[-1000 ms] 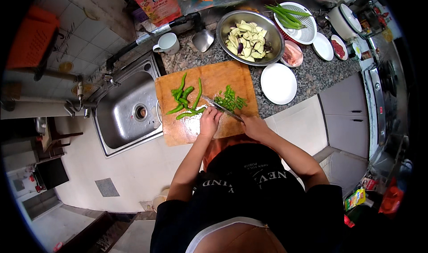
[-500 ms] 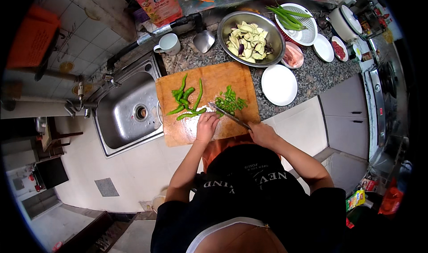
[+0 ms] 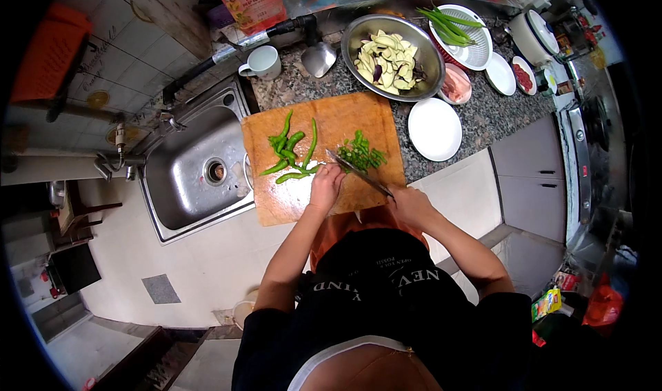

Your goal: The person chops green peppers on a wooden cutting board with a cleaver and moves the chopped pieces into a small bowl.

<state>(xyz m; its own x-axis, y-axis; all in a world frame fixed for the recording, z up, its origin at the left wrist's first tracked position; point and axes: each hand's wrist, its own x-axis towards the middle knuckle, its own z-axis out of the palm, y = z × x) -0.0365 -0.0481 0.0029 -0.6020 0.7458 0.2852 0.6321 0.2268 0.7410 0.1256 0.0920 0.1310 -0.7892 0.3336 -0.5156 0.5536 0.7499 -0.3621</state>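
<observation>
A wooden cutting board (image 3: 276, 208) lies at the counter's front, partly over the sink's edge. My right hand (image 3: 409, 205) is wrapped round the handle of a knife (image 3: 360, 172), whose blade slants up and left over the board. Beside the blade, the curled fingers of my left hand (image 3: 326, 186) press on a green chili pepper, mostly hidden beneath them. Chopped green pepper (image 3: 363, 149) is heaped just beyond the blade. Several whole green chili peppers (image 3: 288, 145) lie at the board's left side.
A steel sink (image 3: 183, 191) adjoins the board on the left. Behind stand a mug (image 3: 263, 63), a ladle (image 3: 318, 60) and a steel bowl (image 3: 429, 53) of cut eggplant. To the right are a white plate (image 3: 434, 130), a bowl of meat (image 3: 455, 86) and a colander (image 3: 483, 46) with long green vegetables.
The view has shifted slightly. Both hands stay at nearly the same spots on the board, and the knife blade has shifted only a little beside my left fingers.
</observation>
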